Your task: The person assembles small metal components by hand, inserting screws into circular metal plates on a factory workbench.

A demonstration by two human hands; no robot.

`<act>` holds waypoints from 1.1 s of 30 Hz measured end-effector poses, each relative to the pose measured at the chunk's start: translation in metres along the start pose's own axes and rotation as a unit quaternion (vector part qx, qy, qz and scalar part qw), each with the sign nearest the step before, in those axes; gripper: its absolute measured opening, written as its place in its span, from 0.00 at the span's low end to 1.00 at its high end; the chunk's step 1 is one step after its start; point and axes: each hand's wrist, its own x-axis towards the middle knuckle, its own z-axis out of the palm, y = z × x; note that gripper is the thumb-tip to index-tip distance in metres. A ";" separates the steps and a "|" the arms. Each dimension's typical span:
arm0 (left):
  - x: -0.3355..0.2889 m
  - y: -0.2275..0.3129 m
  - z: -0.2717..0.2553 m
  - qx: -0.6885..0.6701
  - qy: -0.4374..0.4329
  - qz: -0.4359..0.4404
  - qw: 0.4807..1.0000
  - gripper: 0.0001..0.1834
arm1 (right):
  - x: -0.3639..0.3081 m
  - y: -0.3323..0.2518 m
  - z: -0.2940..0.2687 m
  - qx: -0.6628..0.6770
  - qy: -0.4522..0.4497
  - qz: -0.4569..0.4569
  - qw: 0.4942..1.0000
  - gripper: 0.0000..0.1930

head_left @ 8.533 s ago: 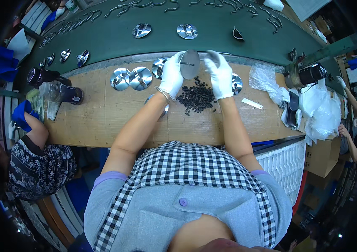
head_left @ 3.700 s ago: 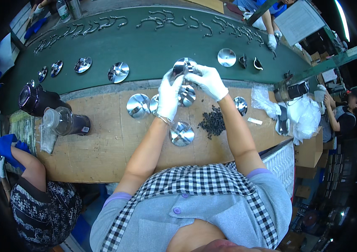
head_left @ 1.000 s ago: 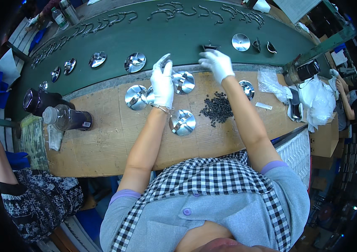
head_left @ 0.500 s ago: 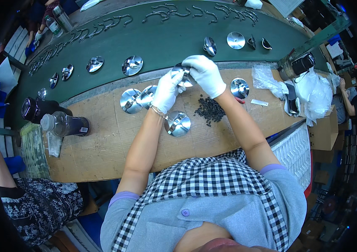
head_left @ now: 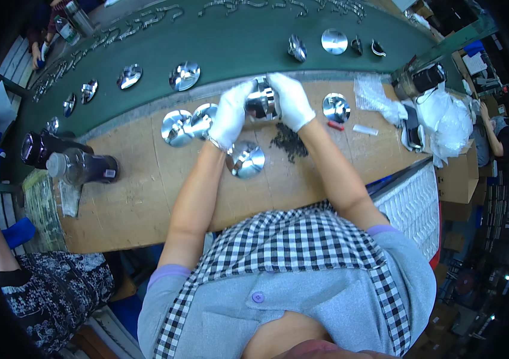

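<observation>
Crowded workshop, dark toward the edges; from my remote post I see parts of other people at both sides. Largest surface: a long dark-green flat belt [head_left: 230,48], with curved metal rods along its far side and shiny round discs nearer. Below it, a brown cardboard-covered bench [head_left: 152,206], scuffed and stained.

White-gloved left hand [head_left: 230,113] and white-gloved right hand [head_left: 292,103] meet over the bench's far side, closed from opposite sides on a mirror-bright rounded metal piece [head_left: 260,102]. Blur hides the fingertips from me.

Risks, my judgement: polished metal may slip through gloves if either side slackens, and a fall could dent it. A shiny strapped metal disc [head_left: 246,160] lies just beside the left wrist; a careless forearm could scratch or shove it.

Smallest: a heap of short black cylindrical pellets [head_left: 288,142] lies near the right wrist; a low sweep would scatter them.
</observation>
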 end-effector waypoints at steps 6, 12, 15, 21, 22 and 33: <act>0.010 -0.002 0.011 0.222 0.174 0.066 0.957 0.22 | 0.007 -0.013 -0.015 -0.289 0.089 -0.090 0.949 0.15; 0.006 -0.001 0.003 0.249 0.093 0.002 0.964 0.21 | -0.023 -0.015 -0.022 -0.319 -0.022 -0.047 0.946 0.14; 0.007 -0.012 0.000 0.126 0.101 0.029 0.986 0.21 | -0.047 -0.007 -0.034 -0.496 -0.041 -0.079 0.864 0.12; 0.006 -0.015 -0.002 0.114 0.068 -0.019 0.991 0.19 | -0.057 0.007 -0.025 -0.624 -0.021 -0.064 0.778 0.08; 0.007 -0.020 -0.004 0.129 0.061 0.001 0.990 0.19 | -0.056 0.009 -0.025 -0.624 -0.019 -0.067 0.779 0.08; -0.002 -0.006 0.013 0.225 0.114 0.080 0.964 0.20 | -0.040 -0.015 0.000 -0.009 0.026 0.047 0.998 0.11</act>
